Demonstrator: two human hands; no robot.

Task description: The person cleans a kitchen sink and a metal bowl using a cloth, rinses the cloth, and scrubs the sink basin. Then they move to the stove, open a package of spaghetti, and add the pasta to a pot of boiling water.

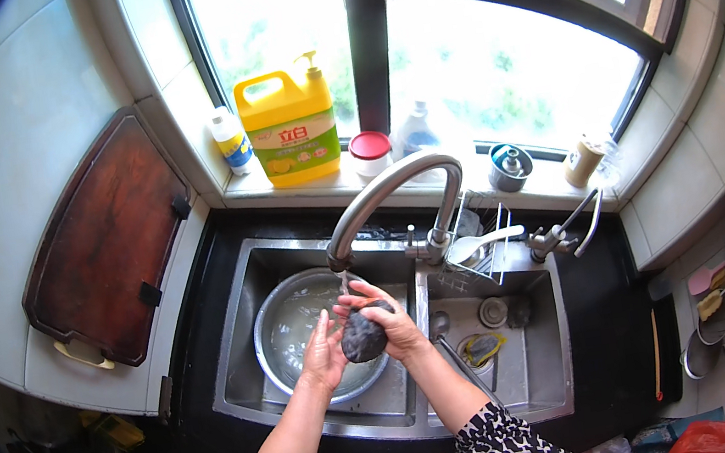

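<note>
My right hand (393, 323) grips a dark grey scrubbing pad (362, 335) with a bit of orange edging at its top. Beside the pad is my left hand (325, 355), palm turned inward and fingers apart; whether its fingertips touch the pad is hard to tell. A thin stream of water (344, 283) falls from the curved steel faucet (391, 181) just above my fingers. Beneath both hands, a round metal basin (269, 361) with water in it sits in the left bowl of the steel sink (233, 370).
In the right sink bowl (529, 377) lie a yellow-edged grey pad (482, 348), a ladle (440, 323) and a drain strainer (493, 312). Behind stands a wire rack (499, 256) with a white spoon (486, 242). A yellow detergent jug (290, 132) occupies the sill; a wooden board (107, 241) leans left.
</note>
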